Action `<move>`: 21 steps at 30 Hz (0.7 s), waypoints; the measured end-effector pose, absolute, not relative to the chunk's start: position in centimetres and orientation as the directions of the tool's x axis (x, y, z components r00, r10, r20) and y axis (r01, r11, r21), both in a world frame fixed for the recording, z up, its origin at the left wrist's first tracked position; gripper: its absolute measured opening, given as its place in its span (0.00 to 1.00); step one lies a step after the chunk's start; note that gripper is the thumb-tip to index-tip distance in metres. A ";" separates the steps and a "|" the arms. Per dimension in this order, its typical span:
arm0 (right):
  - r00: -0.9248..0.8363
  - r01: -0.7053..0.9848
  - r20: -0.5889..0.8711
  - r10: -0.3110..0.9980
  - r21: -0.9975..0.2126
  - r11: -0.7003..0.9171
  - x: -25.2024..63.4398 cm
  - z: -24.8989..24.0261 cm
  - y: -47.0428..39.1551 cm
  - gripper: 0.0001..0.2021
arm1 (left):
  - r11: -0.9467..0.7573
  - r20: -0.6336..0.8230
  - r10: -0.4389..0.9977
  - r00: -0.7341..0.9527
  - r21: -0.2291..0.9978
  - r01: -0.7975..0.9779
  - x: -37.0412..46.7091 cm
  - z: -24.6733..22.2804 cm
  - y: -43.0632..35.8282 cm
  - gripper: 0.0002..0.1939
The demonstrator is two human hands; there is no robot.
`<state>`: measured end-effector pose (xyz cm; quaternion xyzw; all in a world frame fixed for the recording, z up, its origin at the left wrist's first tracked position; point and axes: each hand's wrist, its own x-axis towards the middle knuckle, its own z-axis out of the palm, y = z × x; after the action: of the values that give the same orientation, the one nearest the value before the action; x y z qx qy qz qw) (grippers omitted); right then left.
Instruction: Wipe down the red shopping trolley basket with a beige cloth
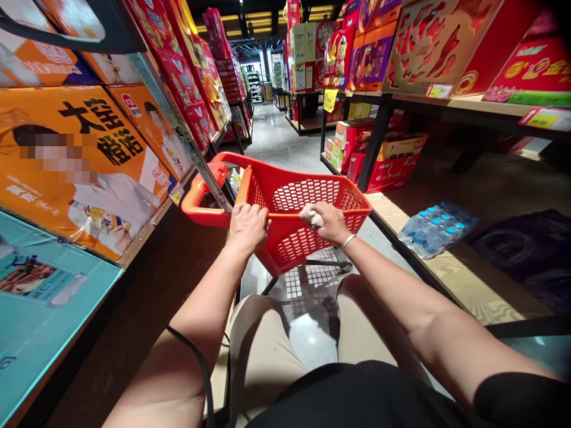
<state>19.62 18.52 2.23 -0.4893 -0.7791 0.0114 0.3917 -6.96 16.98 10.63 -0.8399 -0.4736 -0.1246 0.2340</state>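
Across the middle of the view stands a red plastic shopping cart with perforated sides. My left hand is closed over the near rim of its basket, close to the upright orange-red panel. Farther right on the same rim rests my right hand, its fingers wrapped round a crumpled whitish cloth. The cart's looped red handle sticks out to the left, by a grey metal post. Something pale shows partly behind the orange-red panel; I cannot make it out.
Orange cartons and a teal carton are stacked close on the left. On the right, a low wooden shelf holds shrink-wrapped blue-capped bottles. Gift boxes line both sides of the tiled aisle ahead.
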 end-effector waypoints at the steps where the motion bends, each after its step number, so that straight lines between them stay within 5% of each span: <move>1: -0.242 0.749 0.616 0.750 -0.372 0.548 17.4 2.2 18.3 0.23 | -0.440 0.413 0.748 0.519 -0.277 0.854 -6.8 10.7 17.1 0.14; 4: -0.302 0.775 0.648 0.699 -0.260 0.575 13.4 1.1 17.8 0.26 | -0.423 0.386 0.770 0.508 -0.287 0.859 -6.8 10.7 17.2 0.15; 9: -0.311 0.848 0.606 0.732 -0.171 0.502 17.2 -2.6 17.1 0.16 | -0.425 0.387 0.779 0.493 -0.252 0.869 -7.6 10.6 17.4 0.18; 17: 0.317 0.841 0.628 0.711 -0.533 0.096 22.2 -5.0 16.2 0.21 | -0.422 0.404 0.770 0.494 -0.258 0.869 -6.8 10.5 17.6 0.13; 21: 0.006 0.826 0.622 0.783 -0.445 0.346 15.0 -3.8 16.4 0.21 | -0.424 0.383 0.780 0.495 -0.259 0.868 -6.5 10.6 17.4 0.15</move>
<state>15.00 16.41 -3.84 -0.5711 -0.7044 -0.0255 0.4208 -6.52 17.39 10.61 -0.8375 -0.4921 -0.1025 0.2146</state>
